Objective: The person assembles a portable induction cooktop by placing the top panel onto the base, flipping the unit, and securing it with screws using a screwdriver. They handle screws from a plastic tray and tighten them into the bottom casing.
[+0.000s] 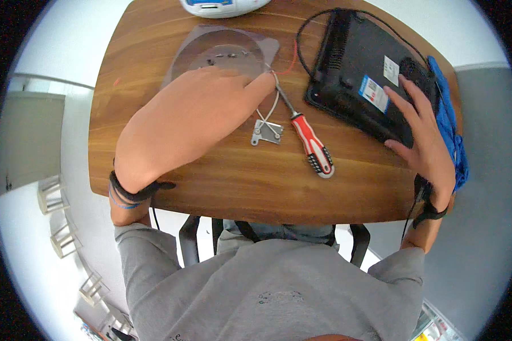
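Note:
My left hand (193, 116) reaches over the near edge of a round clear dish (224, 40) with several small dark screws (228, 55) in it. Its fingertips are hidden and partly smeared by motion. Beside that hand lies a screwdriver (310, 142) with a red, white and black handle, its shaft pointing up toward the dish. A small silver metal bracket (267, 132) rests left of the screwdriver, with pale wire crossing it. Fingers spread, my right hand (424, 133) is at the near right part of a flat black electronic device (347, 68) with vents and labels.
A black cable (299, 42) loops around the device's far side. Blue cloth (452, 125) is bunched along the table's right edge. At the far edge stands a white device (224, 8) with a blue panel. The wooden table (239, 187) has a curved near edge.

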Available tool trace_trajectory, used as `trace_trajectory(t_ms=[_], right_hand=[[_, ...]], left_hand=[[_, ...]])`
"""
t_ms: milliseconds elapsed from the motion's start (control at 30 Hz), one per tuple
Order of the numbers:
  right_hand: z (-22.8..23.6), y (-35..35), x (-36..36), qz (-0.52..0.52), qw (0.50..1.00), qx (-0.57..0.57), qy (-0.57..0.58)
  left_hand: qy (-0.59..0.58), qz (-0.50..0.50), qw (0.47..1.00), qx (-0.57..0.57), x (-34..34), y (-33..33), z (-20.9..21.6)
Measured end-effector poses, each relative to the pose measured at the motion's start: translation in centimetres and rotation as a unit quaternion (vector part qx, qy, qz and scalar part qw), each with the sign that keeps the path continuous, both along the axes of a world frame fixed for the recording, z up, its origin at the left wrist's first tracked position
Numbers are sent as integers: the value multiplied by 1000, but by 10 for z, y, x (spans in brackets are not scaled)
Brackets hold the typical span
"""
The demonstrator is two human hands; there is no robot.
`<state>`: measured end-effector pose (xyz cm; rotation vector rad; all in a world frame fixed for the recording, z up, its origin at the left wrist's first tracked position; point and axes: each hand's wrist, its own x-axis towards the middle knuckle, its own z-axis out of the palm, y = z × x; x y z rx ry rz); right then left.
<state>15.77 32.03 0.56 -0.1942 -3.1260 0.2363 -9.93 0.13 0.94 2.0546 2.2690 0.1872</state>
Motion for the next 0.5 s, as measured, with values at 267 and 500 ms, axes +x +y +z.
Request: trace_trajectory(t_ms=[267, 500], right_hand=[[-19, 19, 40, -118, 989, 18, -83], [-25, 13, 28, -60, 996, 58, -41]], left_hand=[[-54, -97, 994, 2, 25, 15, -10], [-55, -116, 991, -30, 47, 24, 1]])
